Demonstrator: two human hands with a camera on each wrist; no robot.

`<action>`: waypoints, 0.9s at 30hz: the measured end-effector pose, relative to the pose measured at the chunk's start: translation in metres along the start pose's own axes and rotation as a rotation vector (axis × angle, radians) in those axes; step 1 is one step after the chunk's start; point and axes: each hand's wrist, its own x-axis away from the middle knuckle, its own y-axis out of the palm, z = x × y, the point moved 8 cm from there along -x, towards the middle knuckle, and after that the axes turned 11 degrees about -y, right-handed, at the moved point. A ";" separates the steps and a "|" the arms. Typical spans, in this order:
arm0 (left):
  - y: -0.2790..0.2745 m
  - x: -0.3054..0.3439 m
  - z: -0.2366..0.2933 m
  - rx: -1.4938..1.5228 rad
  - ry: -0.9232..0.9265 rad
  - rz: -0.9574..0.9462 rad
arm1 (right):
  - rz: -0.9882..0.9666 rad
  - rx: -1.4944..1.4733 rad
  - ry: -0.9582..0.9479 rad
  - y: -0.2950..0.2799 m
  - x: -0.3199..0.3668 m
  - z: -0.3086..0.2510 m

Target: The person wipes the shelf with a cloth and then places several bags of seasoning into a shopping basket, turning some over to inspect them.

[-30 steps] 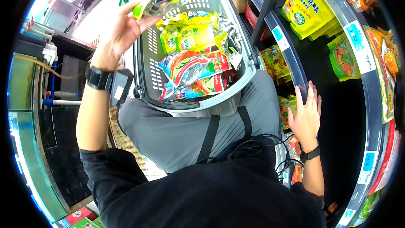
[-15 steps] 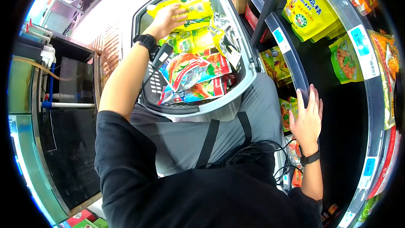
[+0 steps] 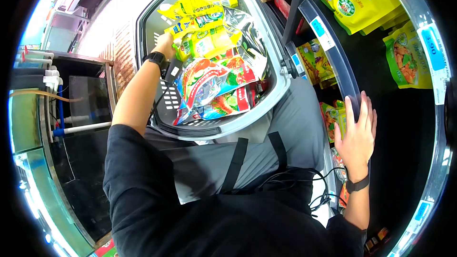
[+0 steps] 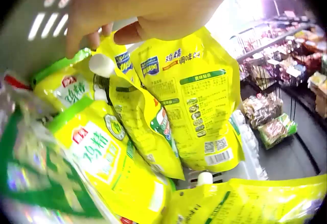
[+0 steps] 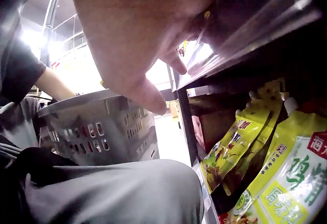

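My left hand (image 3: 165, 46) reaches inside the left wall of the grey shopping basket (image 3: 143, 24). Its thumb and fingers pinch the top of a yellow chicken-seasoning pouch (image 4: 138, 109) with a white cap. Other yellow pouches (image 4: 110, 157) lie around it in the left wrist view. Nearer my lap in the basket are red-and-blue packets (image 3: 202, 78) and a silvery packet (image 3: 250, 33). My right hand (image 3: 357, 135) rests on the shelf's front edge (image 3: 345, 78), fingers straight, holding no packet.
Yellow pouches (image 3: 362, 2) stand on the upper right shelf, with a green-and-yellow pouch (image 3: 407, 57) beside them. More pouches (image 5: 286, 173) fill the lower shelf. Black cables (image 3: 304, 176) cross my lap. Glass tanks (image 3: 38, 171) and white pipes (image 3: 88, 128) are at the left.
The left hand carried a yellow-green pouch above the basket's left rim, then hovered over the yellow pouches. Now it is lower, by the basket's left wall. The right hand stays on the shelf edge.
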 end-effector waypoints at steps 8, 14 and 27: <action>0.023 0.028 -0.051 -0.141 -0.318 -0.330 | 0.001 0.013 0.021 0.002 0.001 0.002; 0.014 -0.060 -0.083 -0.531 -0.149 -0.647 | -0.005 0.014 0.022 0.002 0.000 0.001; 0.030 -0.021 -0.075 -0.195 -0.356 -0.411 | -0.017 0.027 0.026 0.002 0.000 0.002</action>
